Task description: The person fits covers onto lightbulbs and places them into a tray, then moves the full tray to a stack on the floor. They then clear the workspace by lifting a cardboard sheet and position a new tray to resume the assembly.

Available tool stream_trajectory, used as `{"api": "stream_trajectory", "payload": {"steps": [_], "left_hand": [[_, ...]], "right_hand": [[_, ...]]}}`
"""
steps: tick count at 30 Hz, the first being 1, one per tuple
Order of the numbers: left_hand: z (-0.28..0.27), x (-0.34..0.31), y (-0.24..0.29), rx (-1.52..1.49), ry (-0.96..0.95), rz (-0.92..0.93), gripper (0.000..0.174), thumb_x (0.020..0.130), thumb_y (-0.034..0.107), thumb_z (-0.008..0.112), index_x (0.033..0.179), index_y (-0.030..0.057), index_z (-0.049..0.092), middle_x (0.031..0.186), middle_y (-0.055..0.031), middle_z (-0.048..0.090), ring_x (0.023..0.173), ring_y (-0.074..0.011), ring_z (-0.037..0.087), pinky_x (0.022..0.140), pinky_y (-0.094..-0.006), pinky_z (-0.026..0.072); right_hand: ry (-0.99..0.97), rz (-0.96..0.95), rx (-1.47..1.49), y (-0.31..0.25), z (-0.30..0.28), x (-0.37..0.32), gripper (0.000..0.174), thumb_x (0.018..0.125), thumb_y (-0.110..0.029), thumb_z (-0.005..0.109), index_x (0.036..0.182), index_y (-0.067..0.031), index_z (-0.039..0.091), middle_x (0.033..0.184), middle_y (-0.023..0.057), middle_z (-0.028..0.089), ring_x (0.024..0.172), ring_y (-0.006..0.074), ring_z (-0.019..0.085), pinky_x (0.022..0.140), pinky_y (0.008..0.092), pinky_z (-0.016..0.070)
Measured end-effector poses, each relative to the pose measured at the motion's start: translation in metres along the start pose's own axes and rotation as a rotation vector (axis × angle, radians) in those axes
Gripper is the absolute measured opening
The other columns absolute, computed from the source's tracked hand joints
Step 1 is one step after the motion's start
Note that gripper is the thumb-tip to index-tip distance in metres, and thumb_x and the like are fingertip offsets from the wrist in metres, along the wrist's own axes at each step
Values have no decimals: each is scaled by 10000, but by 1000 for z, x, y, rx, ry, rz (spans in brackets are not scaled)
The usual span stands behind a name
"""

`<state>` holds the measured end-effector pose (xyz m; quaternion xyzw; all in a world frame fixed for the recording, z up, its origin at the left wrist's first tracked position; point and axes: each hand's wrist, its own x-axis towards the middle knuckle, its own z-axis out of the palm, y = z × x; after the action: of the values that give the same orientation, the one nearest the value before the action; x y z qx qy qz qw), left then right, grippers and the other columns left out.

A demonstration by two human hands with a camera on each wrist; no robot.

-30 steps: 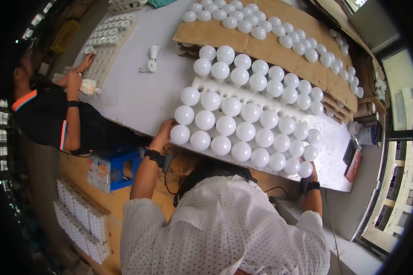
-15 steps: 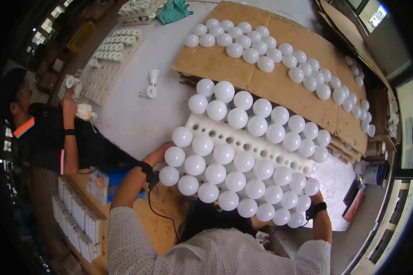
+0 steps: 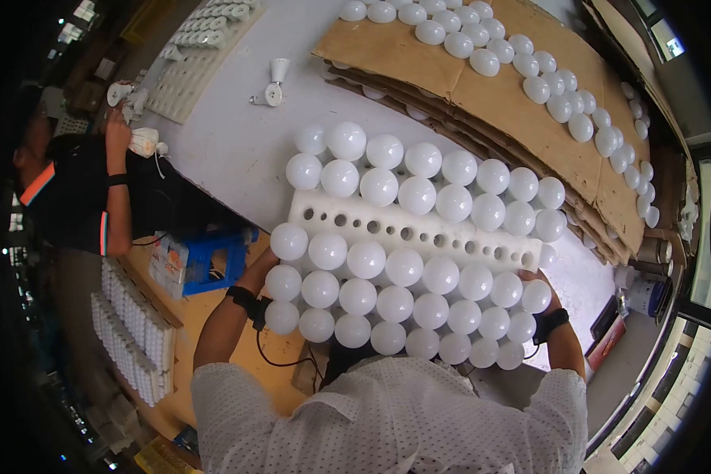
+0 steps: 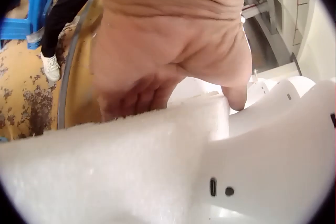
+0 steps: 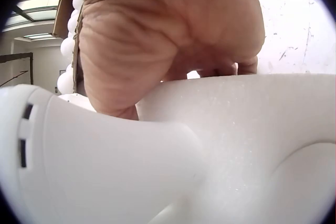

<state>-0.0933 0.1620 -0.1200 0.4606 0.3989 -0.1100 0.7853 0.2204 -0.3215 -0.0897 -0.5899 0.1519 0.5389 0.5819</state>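
A white foam tray (image 3: 399, 216) spans the space before my body, with rows of white round-headed LED bulbs (image 3: 339, 178) standing in it. Between the bulb rows, a strip of the foam shows bare holes. In the left wrist view my left hand (image 4: 173, 50) grips one end of the tray, thumb on the bulb side and fingers curled under the foam's edge. My right hand (image 5: 173, 45) grips the opposite end, its thumb beside a bulb's white body (image 5: 115, 155). The fingertips of both hands are partly hidden behind the foam.
Stacked cardboard sheets (image 3: 419, 59) with more bulbs lie beyond the tray. Two loose bulb parts (image 3: 273, 95) rest on the grey table (image 3: 229, 150). At left, another person (image 3: 79, 189) handles white parts near a foam tray. A blue stool (image 3: 213, 261) stands below.
The tray has come away from the cardboard stack, toward my body and left, with both hands still holding its ends. The head view has shifted. The other person's hand has lifted a white part.
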Motion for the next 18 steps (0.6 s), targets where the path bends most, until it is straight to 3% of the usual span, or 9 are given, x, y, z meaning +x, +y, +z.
{"api": "stream_trajectory", "payload": {"steps": [3, 6, 8, 10, 12, 18], "left_hand": [[-15, -2, -29, -103, -162, -28, 456, 878, 364, 472, 1193, 34, 467, 1109, -124, 558, 985, -198, 576, 822, -334, 502], [-19, -10, -54, -240, -176, 13, 454, 882, 366, 460, 1195, 38, 466, 1109, -122, 558, 980, -197, 578, 823, -331, 503], [-15, -15, -62, -342, -178, 64, 453, 884, 368, 452, 1197, 40, 465, 1109, -120, 558, 976, -196, 579, 823, -329, 503], [20, -77, -18, -292, -73, 90, 392, 901, 300, 407, 1177, 36, 497, 1114, -108, 561, 999, -174, 556, 883, -302, 448], [27, -110, -12, -283, -15, 113, 381, 878, 265, 432, 1160, 21, 508, 1097, -102, 566, 950, -162, 571, 849, -282, 456], [12, -162, -73, -279, 112, 259, 364, 861, 249, 460, 1130, 16, 537, 1074, -91, 585, 905, -153, 597, 791, -286, 492]], "right_hand": [[-69, -108, -45, -8, 40, 14, 411, 840, -161, 520, 1216, -20, 434, 1088, 120, 576, 942, 249, 598, 815, 366, 505], [-287, -19, -108, 13, 16, 49, 422, 838, -160, 523, 1225, -23, 427, 1102, 122, 568, 958, 255, 589, 827, 369, 497], [-435, 59, -167, 34, -61, 68, 430, 836, -159, 525, 1231, -24, 422, 1111, 123, 563, 968, 259, 583, 835, 371, 492], [-532, 117, -228, 40, -76, 82, 437, 834, -158, 527, 1236, -26, 417, 1121, 124, 558, 979, 263, 577, 844, 374, 487], [-587, 143, -279, 38, -90, 81, 445, 832, -158, 529, 1242, -27, 412, 1131, 126, 553, 989, 266, 572, 852, 376, 482], [-628, 130, -374, -17, 13, 53, 470, 827, -156, 534, 1259, -32, 398, 1159, 130, 537, 1021, 278, 554, 877, 383, 466]]}}
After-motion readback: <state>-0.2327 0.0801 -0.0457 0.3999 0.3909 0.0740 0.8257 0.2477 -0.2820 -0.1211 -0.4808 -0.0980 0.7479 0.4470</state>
